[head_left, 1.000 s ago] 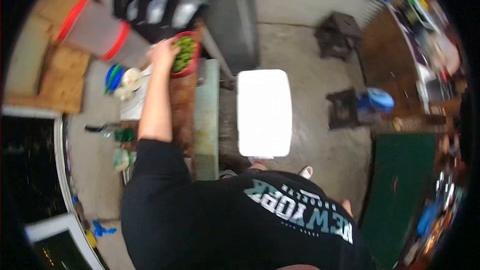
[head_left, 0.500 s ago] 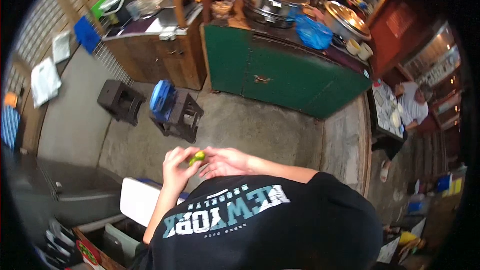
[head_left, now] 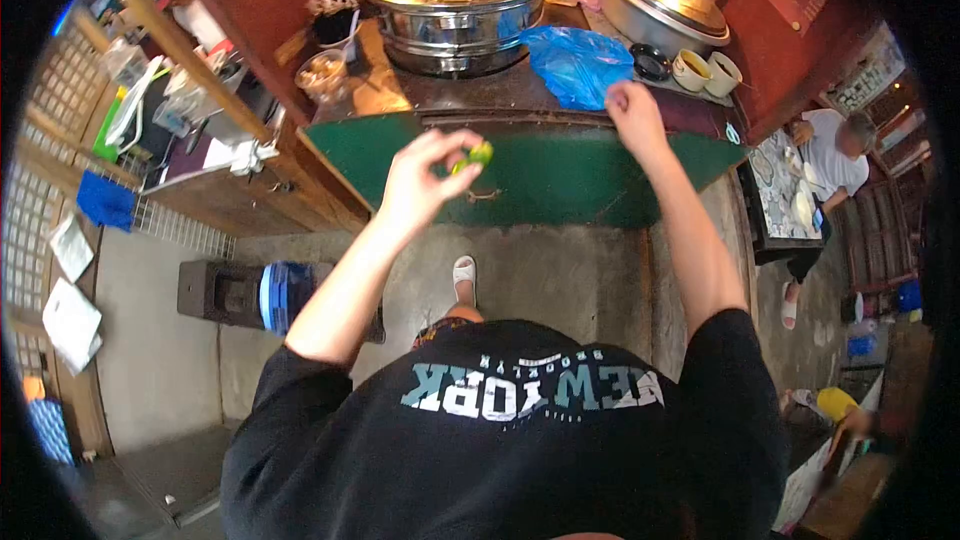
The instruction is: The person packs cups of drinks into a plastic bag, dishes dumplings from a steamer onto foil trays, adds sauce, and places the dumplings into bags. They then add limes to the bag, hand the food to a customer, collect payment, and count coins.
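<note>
Small green citrus fruits (head_left: 481,154) sit between the thumb and fingers of my left hand (head_left: 432,172), held above the front of the green cabinet (head_left: 570,180). My right hand (head_left: 634,112) is at the counter's front edge, its fingers pinched together at the right side of a crumpled blue plastic bag (head_left: 575,62). Whether those fingers grip the bag is too small to tell. Behind the bag stand a large steel steamer (head_left: 455,25) on the left and a lidded metal pot (head_left: 665,10) on the right.
Two cups (head_left: 691,70) and a black bowl (head_left: 651,62) stand at the counter's right. A plastic tub (head_left: 323,77) is at its left. Dark stools (head_left: 215,292) with a blue item (head_left: 285,295) are on the floor at left. A person (head_left: 835,152) sits at a table at far right.
The view has turned from the bowl of green fruits to the green cabinet and come closer to it. My hands have moved apart, the right one out to the blue bag, the fruits still in the left.
</note>
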The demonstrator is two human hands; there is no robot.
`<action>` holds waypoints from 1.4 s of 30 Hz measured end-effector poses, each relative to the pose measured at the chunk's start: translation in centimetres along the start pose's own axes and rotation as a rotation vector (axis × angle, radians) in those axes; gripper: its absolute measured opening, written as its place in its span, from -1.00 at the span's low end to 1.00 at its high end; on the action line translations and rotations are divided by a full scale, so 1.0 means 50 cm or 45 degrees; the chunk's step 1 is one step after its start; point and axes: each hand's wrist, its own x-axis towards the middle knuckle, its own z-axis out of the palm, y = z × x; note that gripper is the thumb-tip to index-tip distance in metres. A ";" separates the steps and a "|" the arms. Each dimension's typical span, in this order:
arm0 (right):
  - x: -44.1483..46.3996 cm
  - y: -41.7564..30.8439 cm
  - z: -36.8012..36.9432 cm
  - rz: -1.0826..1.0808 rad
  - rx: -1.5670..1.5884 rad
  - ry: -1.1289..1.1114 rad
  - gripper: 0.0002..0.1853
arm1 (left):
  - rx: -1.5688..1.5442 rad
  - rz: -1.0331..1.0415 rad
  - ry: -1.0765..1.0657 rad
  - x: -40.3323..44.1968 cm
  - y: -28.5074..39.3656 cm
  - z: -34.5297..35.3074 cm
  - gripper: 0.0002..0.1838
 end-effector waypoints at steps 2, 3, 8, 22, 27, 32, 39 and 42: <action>0.135 0.058 0.036 -0.087 -0.259 0.075 -0.76 | -0.077 0.050 0.032 0.148 -0.033 0.037 -0.66; 0.197 0.085 0.057 -0.086 -0.429 0.010 -0.71 | -0.058 0.090 0.049 0.227 -0.054 0.058 -0.67; 0.346 0.160 0.159 0.153 -0.950 -0.487 -0.35 | 0.133 0.139 -0.038 0.526 -0.100 0.171 -0.69; 0.466 0.315 0.038 0.689 1.335 -0.656 -0.79 | 0.862 -0.168 -0.560 0.718 -0.243 0.558 -0.75; 0.465 0.348 0.023 0.730 1.644 -0.799 -0.81 | 0.907 -0.250 -0.333 0.667 -0.176 0.511 -0.63; 0.466 0.347 0.013 0.597 1.666 -0.911 -0.82 | 1.054 -0.738 0.061 0.570 -0.140 0.415 -0.21; 0.469 0.276 0.020 0.520 1.974 -1.296 -0.69 | -0.499 -0.821 0.117 0.618 -0.080 0.346 -0.29; 0.450 0.216 0.024 0.360 1.869 -1.234 -0.54 | -0.199 -0.529 0.052 0.678 -0.058 0.354 -0.37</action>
